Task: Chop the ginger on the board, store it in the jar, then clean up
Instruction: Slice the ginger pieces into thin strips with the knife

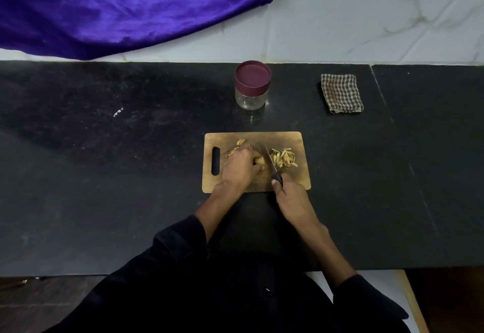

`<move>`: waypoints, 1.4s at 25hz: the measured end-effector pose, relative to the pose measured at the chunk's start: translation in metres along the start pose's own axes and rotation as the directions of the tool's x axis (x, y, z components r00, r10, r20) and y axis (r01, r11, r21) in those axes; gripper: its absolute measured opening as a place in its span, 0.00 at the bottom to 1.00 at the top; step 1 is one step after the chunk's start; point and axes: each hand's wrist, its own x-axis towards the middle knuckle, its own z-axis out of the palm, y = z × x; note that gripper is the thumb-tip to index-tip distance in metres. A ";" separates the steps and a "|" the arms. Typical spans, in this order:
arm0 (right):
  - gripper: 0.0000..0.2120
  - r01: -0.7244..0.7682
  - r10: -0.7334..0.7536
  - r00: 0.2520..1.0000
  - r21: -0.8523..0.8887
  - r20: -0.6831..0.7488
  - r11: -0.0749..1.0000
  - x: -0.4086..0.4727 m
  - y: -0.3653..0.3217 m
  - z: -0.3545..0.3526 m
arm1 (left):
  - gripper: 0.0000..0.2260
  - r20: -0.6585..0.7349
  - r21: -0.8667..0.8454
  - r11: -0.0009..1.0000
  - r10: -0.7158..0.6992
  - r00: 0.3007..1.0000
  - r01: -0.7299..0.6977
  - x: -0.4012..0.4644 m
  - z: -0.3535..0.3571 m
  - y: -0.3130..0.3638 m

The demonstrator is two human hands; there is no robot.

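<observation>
Wooden board (pixel 301 175), ginger (pixel 259 161), knife (pixel 269 159)

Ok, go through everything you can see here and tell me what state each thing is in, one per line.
Jar: upright, lid on, almost empty.
Ginger piece: uncut, held on the board by the left hand.
Chopped ginger: piled right of the blade.
Knife: gripped by the right hand, blade against the ginger.
Cutting board: flat on the counter.
Checked cloth: folded, untouched.
</observation>
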 end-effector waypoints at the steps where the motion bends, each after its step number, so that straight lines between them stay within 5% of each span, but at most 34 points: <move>1: 0.12 0.005 -0.005 1.000 -0.017 0.005 1.000 0.000 -0.001 0.000 | 0.09 0.001 0.000 1.000 0.001 1.000 -0.001 0.000 0.000 0.000; 35: 0.10 -0.108 0.116 0.993 -0.209 0.025 0.972 -0.001 -0.024 0.011 | 0.08 0.048 -0.032 0.998 -0.050 0.998 0.052 0.000 -0.001 0.003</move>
